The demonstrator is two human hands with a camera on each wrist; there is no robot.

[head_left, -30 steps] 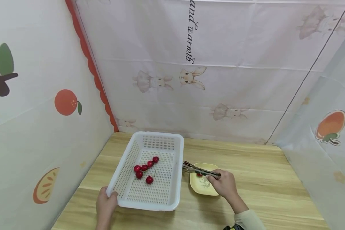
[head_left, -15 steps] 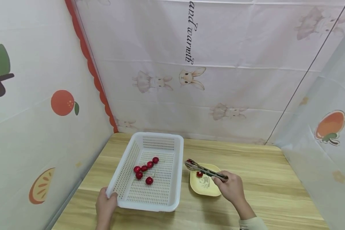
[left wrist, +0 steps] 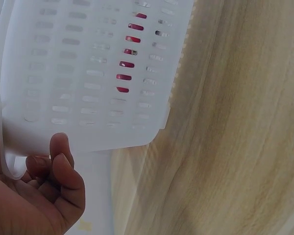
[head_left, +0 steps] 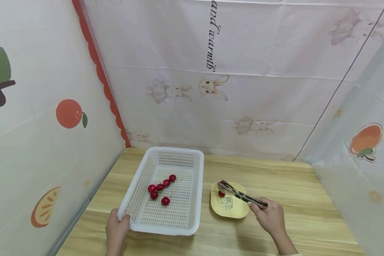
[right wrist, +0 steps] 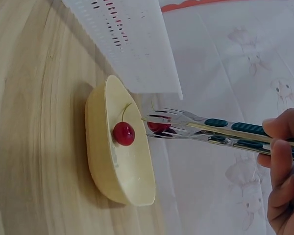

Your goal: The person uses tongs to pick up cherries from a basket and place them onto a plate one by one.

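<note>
Over the yellow dish [head_left: 240,211] — R hand [head_left: 270,215] has fingers curled round tongs [head_left: 243,196], gripped cherry [right wrist: 159,127] btwn tips; L hand [head_left: 117,225] grips white basket [head_left: 196,209] corner.

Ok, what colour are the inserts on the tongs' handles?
The inserts on the tongs are dark green, clearest in the right wrist view.

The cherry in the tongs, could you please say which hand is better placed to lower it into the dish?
Probably the right hand: it grips the tongs, with that cherry above the yellow dish; the left hand holds the white basket.
</note>
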